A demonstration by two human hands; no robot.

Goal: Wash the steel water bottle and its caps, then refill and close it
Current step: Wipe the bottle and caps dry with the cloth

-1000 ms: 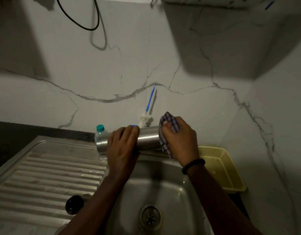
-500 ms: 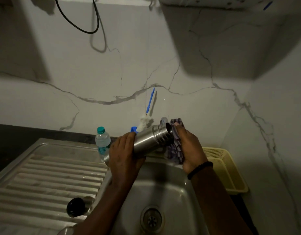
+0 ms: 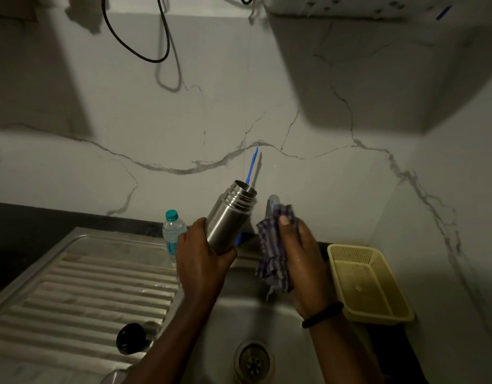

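Above the sink basin [image 3: 281, 322], I have the one steel bottle [image 3: 228, 217] in my left hand [image 3: 203, 261], fingers curled round its lower body. It tilts with the open, threaded mouth up and toward the wall, no cap on it. My right hand [image 3: 297, 253] is just to the right of the bottle, apart from it, fingers clenched on one checked cloth [image 3: 272, 261] that hangs down over the basin; a black band [image 3: 322, 314] circles that wrist. One black cap [image 3: 131, 338] lies on the ribbed drainboard [image 3: 81, 289], left of the basin and near my left forearm. One small plastic bottle with a teal cap [image 3: 172, 231] stands at the back of the drainboard, just left of my left hand. One blue-handled brush [image 3: 251, 167] leans on the marble wall behind the steel bottle. One yellow basket [image 3: 369, 281] sits right of the basin. One drain [image 3: 253, 361] shows at the basin's bottom.
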